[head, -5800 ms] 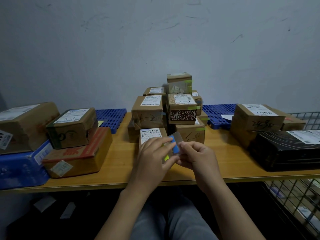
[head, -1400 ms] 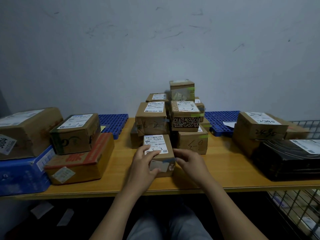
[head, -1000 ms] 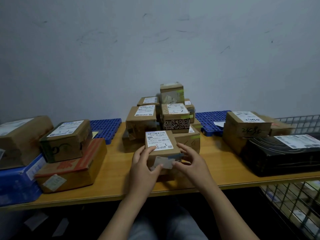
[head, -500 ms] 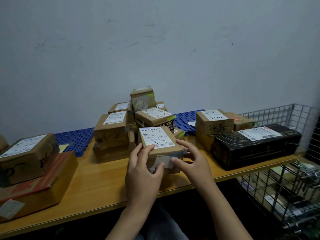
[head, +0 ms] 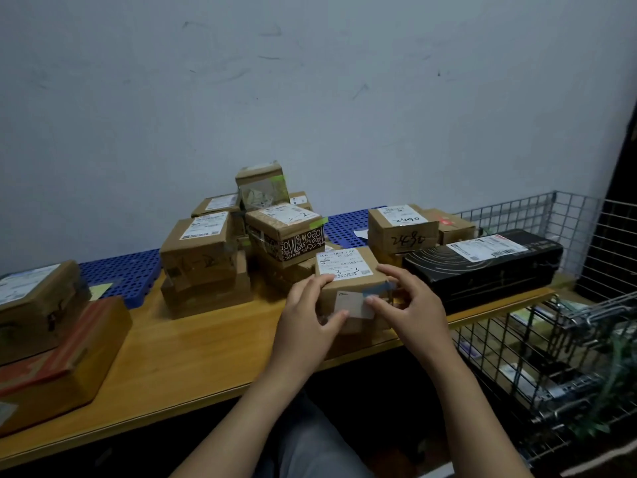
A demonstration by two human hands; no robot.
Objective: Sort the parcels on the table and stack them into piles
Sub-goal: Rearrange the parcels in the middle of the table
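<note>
Just left of the long black box (head: 482,267), near the front edge of the wooden worktop (head: 193,343), a small cardboard parcel (head: 351,270) sits between both hands. Its white label faces up, with handwriting on the lower part. The left hand (head: 310,315) wraps the parcel's left side, fingers curled over the top edge and thumb pressed on the front face. The right hand (head: 410,305) takes the right side, fingers on the top corner and thumb on a pale sticker (head: 355,303) on the front. Each grip is closed on the parcel. Whether the parcel's base touches the worktop cannot be told.

Farther left of the black box stands a heap of stacked parcels (head: 241,243), most with white labels; one carries a band of black-and-white lettered tape. Behind the black box and touching it is a carton marked 2490 (head: 400,232). Far to the black box's left a red-taped carton (head: 62,357) lies under another parcel. Blue plastic grid panels (head: 120,270) lie along the wall (head: 310,98). To the right of the black box rises a wire cage (head: 568,215).
</note>
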